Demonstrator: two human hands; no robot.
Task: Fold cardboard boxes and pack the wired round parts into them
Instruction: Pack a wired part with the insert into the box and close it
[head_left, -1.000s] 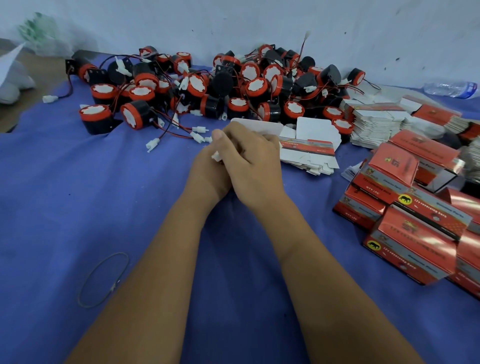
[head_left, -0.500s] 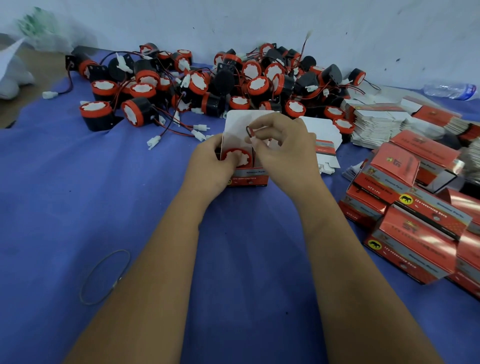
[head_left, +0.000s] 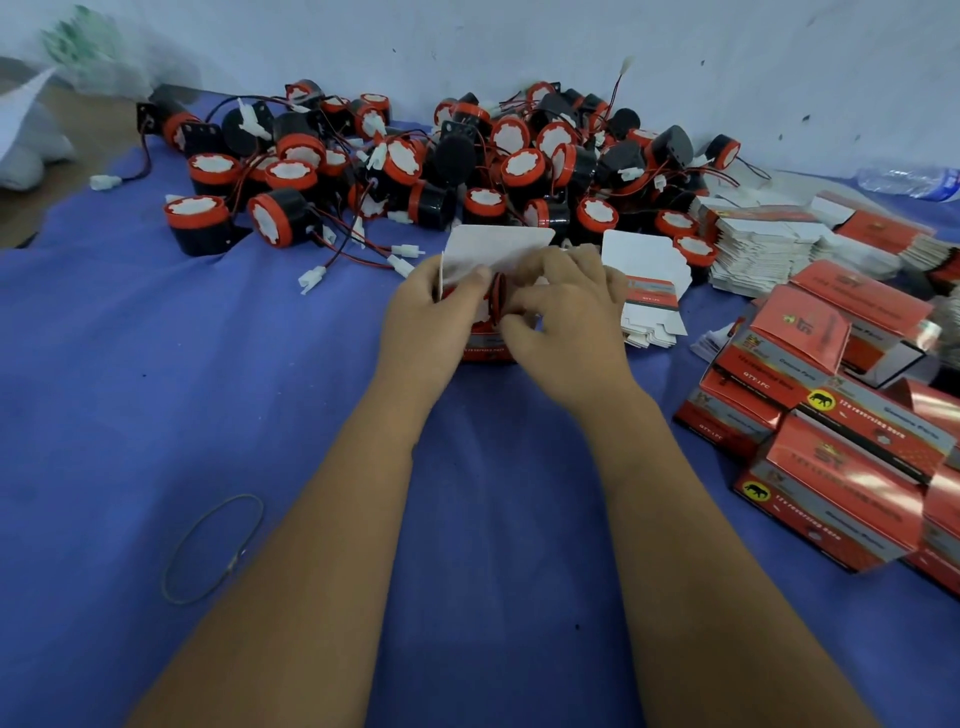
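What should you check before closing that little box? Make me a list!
1. Left hand holds the box steady: ok.
2. Right hand has a grip on the round part at the box opening: ok.
3. Round part fully down inside the box: not ok, its red rim still shows above the opening.
4. Wire tucked inside: cannot tell, the fingers hide it.
5. White lid flap standing up, out of the way: ok.
6. Room among the finished boxes on the right for this one: ok.
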